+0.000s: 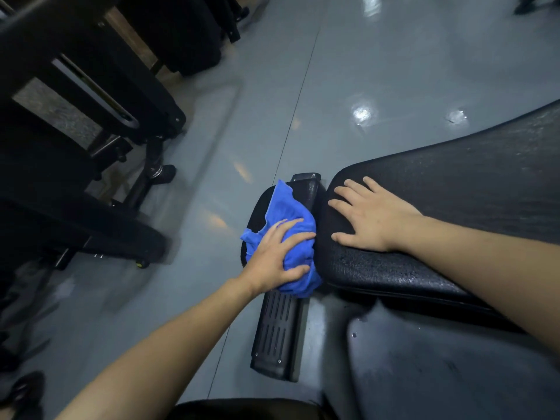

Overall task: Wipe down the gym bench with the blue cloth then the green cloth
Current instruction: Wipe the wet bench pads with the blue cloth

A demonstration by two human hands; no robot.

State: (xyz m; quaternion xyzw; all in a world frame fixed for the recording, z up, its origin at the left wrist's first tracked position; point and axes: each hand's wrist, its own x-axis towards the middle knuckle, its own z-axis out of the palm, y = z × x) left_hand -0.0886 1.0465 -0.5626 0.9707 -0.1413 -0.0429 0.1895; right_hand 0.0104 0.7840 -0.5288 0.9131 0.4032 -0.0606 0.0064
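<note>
Head view: my left hand (274, 257) clamps the cloth (295, 234) at the bench's (439, 207) 9 o'clock end, right hand (371, 216) flat, holding nothing; loose folds may snag.

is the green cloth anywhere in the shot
No, the only cloth in view is the crumpled blue cloth under the left hand, while the right hand lies bare on the black padded bench.
</note>
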